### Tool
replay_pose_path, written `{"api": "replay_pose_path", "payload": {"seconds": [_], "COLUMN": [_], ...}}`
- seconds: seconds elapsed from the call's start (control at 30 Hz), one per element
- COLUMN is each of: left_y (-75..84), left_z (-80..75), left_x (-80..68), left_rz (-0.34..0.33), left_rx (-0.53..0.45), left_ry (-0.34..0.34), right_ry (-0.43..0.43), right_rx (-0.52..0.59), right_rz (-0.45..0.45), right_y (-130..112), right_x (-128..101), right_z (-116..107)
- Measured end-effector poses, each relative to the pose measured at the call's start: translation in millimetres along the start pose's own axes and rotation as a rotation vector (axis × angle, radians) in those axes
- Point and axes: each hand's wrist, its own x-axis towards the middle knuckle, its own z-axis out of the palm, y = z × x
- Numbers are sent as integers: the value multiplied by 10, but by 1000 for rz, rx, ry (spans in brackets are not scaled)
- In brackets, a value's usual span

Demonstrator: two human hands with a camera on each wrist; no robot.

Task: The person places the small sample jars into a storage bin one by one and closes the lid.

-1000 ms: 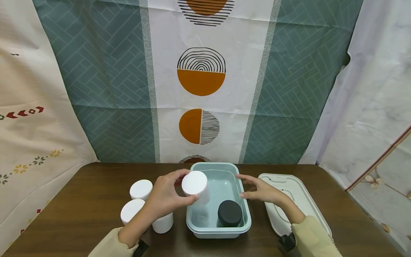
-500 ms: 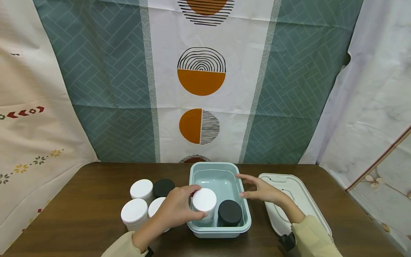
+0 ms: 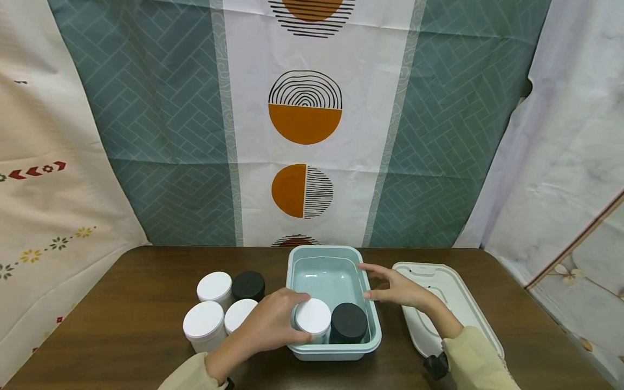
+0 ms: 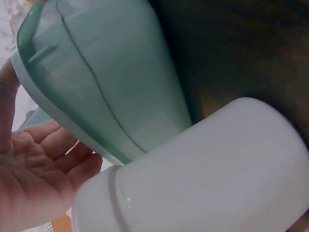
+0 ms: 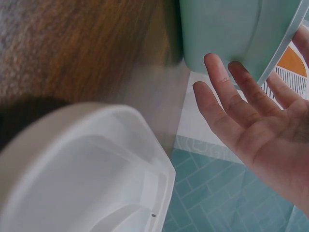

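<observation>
A pale teal bin (image 3: 336, 253) stands on the brown table. My left hand (image 3: 292, 319) grips a white-lidded jar (image 3: 313, 316) low in the bin's front left, right beside a black-lidded jar (image 3: 348, 323). My right hand (image 3: 372, 281) is open, its straight fingers at the bin's right rim. In the right wrist view the open palm (image 5: 251, 125) faces the bin's outer wall (image 5: 231, 29). The left wrist view shows the bin's outer wall (image 4: 111, 87), a white jar (image 4: 203, 169) and my fingers (image 4: 43, 164).
Left of the bin stand three white-lidded jars (image 3: 214, 286) (image 3: 203, 324) (image 3: 239, 313) and a black-lidded one (image 3: 248, 285). A white bin lid (image 3: 443, 292) lies flat at the right. Patterned cloth hangs behind the table (image 3: 122, 303).
My left hand brought the white-lidded jar down from above the bin's left rim to its front, beside the black-lidded jar. The right hand has stayed at the rim.
</observation>
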Motion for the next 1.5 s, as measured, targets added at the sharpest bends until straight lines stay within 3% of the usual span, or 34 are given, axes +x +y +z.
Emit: {"api": "replay_pose_path", "payload": {"seconds": [0.33,0.47,0.8,1.17,1.33,1.5], "left_y": [8,1,-160,-503,-680,-875], "left_z": [-142,-214,-453,-739,-853,-906], "left_x": [34,-18,-256,-578,-737,-870], "left_rz": [33,34,29,-77,-170,-232], "left_rx": [29,15,-70,-54,-67,-50], "left_ry": [-174,-203,-42,169,179,128], "right_ry": [5,4,-2,-6,-8,-4], "right_rx": [1,-2,9,15,17,14], "right_rz": [7,8,6,3,0,3], "right_y": [0,3,17,22,12,5], "right_x": [6,5,5,5,1,-4], "right_z": [-5,-2,2,5,6,5]}}
